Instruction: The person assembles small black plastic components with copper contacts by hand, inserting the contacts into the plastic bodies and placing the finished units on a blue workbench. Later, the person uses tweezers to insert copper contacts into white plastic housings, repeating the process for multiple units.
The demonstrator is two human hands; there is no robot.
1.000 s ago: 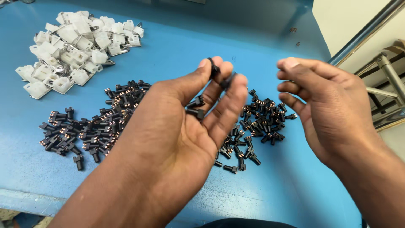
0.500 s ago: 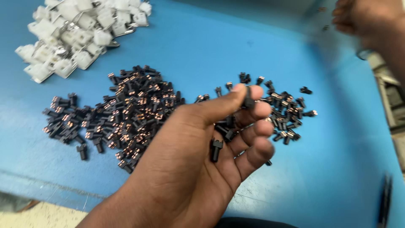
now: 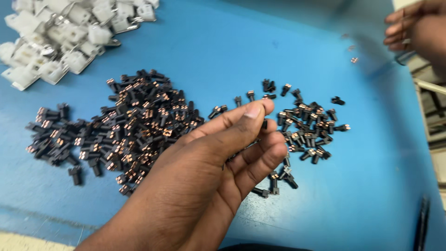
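Left hand cupping, fingers curling, hovering over worktop; contents hidden. Right hand blurred, grip unclear. Black clips lying in large pile and small pile; white housings sitting untouched.

Left hand at centre, back toward the camera, fingers loosely curled, thumb laid along the index finger; whether it grips anything cannot be told. Right hand at the upper right edge, blurred, fingers bent.
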